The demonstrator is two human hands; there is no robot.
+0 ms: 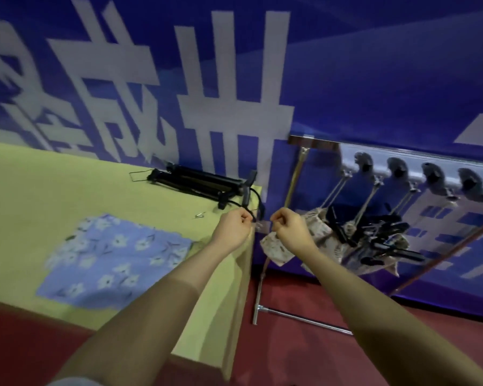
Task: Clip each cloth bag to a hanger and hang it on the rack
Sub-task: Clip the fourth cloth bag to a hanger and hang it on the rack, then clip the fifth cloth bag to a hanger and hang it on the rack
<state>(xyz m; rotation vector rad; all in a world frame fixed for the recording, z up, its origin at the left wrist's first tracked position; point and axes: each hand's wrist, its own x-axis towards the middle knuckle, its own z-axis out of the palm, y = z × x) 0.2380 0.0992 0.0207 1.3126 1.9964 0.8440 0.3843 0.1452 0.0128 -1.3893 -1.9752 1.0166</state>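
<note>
My left hand (233, 228) grips a black hanger (253, 200) by its hook end, just past the table's right edge. My right hand (289, 228) pinches the top of a beige patterned cloth bag (276, 250) that hangs below it; a small metal clip (260, 225) shows between the two hands. A blue floral cloth bag (109, 260) lies flat on the yellow-green table (39, 196). Several black hangers (195, 181) are stacked at the table's far right corner. To the right, the rack (402, 162) carries several hangers with clipped bags (374, 235).
A blue banner with large white characters covers the wall behind. The rack's metal base bar (299, 316) lies on the red floor. A small loose clip (198, 215) rests on the table near the hangers. The frame is blurred by motion.
</note>
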